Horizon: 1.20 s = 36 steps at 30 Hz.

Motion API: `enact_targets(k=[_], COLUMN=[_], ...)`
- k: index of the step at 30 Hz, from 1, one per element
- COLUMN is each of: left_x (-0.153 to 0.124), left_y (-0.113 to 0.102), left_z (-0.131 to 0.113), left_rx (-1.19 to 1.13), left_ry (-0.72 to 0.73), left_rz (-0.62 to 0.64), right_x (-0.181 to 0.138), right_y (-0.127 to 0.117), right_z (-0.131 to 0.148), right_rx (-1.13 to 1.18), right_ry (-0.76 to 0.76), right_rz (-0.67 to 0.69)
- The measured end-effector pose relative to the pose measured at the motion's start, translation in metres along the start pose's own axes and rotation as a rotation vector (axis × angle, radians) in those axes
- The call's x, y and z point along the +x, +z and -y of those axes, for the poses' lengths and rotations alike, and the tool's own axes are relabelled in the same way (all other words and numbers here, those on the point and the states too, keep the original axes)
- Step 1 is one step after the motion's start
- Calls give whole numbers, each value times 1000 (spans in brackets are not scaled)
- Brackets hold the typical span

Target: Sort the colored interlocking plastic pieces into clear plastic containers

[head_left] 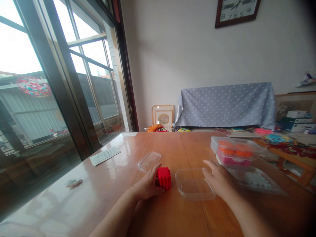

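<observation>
My left hand (149, 183) is curled around the left side of a red ridged block (164, 177), which looks like a stack of notched pieces, low over the table or resting on it. To the right of the block sits a clear plastic container (195, 194), with no lid on it. My right hand (217, 176) is over that container's right side, fingers apart and holding nothing; whether it touches the rim I cannot tell. A clear plastic lid (148, 161) lies flat just beyond my left hand.
At the right, a clear box (233, 149) with orange and pink pieces stands behind a clear tray (256, 179) of pale pieces. A printed card (105, 155) and a small crumpled item (73, 182) lie on the wooden table (118, 191) at the left, near the window.
</observation>
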State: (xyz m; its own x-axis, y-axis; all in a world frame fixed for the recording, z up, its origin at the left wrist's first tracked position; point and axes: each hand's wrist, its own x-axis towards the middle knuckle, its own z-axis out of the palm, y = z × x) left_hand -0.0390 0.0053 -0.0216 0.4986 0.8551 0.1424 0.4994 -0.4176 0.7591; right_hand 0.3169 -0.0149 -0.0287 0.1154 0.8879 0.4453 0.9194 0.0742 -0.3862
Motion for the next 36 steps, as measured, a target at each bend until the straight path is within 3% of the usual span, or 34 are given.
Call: enact_targets(k=[6, 11, 30, 36], left_x=[-1, -2, -1, -2], left_y=[-1, -3, -3, -2], left_z=[-3, -8, -4, -2], left_rx=[51, 74, 63, 70], left_ry=[-25, -47, -54, -53], left_rz=[-8, -9, 4, -7], right_x=[1, 1, 4, 4], right_y=[19, 30, 41, 32], right_z=[-11, -13, -18, -16], right_rx=[122, 264, 443, 405], right_ry=[9, 102, 185, 182], right_rz=[8, -22, 8, 15])
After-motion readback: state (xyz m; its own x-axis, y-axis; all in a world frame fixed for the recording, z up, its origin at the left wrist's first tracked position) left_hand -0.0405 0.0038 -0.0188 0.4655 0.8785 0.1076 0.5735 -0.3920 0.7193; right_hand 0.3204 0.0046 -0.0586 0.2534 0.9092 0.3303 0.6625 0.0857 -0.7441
